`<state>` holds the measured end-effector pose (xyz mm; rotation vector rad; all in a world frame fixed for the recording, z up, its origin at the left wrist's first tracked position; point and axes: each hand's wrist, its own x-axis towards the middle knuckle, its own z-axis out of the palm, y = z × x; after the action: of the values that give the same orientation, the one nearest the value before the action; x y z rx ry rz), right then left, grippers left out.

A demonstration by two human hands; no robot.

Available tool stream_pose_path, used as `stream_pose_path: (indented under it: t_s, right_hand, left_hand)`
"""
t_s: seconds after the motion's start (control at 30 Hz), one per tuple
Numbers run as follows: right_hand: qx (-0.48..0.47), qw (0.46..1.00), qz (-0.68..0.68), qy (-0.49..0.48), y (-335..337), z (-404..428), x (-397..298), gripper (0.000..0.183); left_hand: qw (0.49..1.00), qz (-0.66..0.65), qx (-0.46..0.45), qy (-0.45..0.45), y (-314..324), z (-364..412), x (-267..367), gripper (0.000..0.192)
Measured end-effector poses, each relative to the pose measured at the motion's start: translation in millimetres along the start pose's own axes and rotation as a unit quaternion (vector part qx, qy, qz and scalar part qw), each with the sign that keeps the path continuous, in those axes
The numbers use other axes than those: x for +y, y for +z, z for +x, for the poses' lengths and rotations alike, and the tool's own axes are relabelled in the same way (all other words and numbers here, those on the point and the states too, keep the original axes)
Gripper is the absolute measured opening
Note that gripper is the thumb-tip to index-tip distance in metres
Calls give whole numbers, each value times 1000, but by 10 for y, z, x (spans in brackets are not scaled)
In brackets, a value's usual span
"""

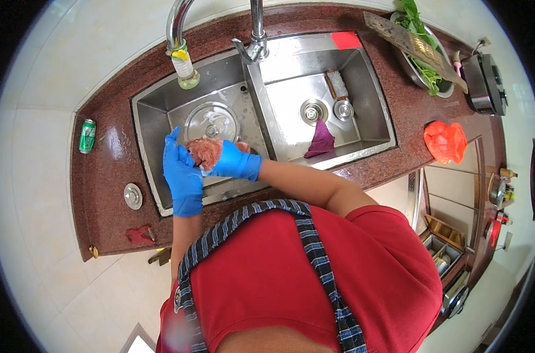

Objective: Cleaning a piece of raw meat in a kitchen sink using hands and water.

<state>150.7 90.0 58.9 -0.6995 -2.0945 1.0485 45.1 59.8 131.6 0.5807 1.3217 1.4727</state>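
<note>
A reddish-brown mesh scrubber or similar rough pad (205, 152) is between my two hands, over the near part of the left sink basin (157, 128). My right hand (234, 162), in a blue rubber glove, is closed on it. My left hand (179, 174), gloved in blue too, touches its left side with the fingers stretched out. Just beyond my hands, a round clear lid or dish (212, 121) with suds lies on the basin floor. The chrome faucet (175, 26) ends in a pale hose nozzle above this basin. What the item's underside touches is hidden.
The right basin (285, 101) holds a purple cloth (321, 139), a brush (336, 84) and a metal strainer (343, 110). On the counter stand a green can (88, 136), a metal drain cover (133, 196), an orange-red plastic bag (445, 142) and a bowl of greens (446, 88) under a long board (408, 44).
</note>
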Motion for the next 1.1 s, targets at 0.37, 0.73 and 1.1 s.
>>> stream_pose_path:
  t_s: [0.37,0.73,1.1]
  right_hand:
    - [37,998,3,-52,571,-84,526,25]
    - [66,978,-174,-89,632,-98,779,19]
    - [8,990,32,138,560,-483,984,29]
  left_hand:
    - [999,-41,17,-22,-8,-293,307,40]
    - [996,-89,11,3,-63,-657,718,39]
    - [985,-148,11,89,-396,-273,710,43]
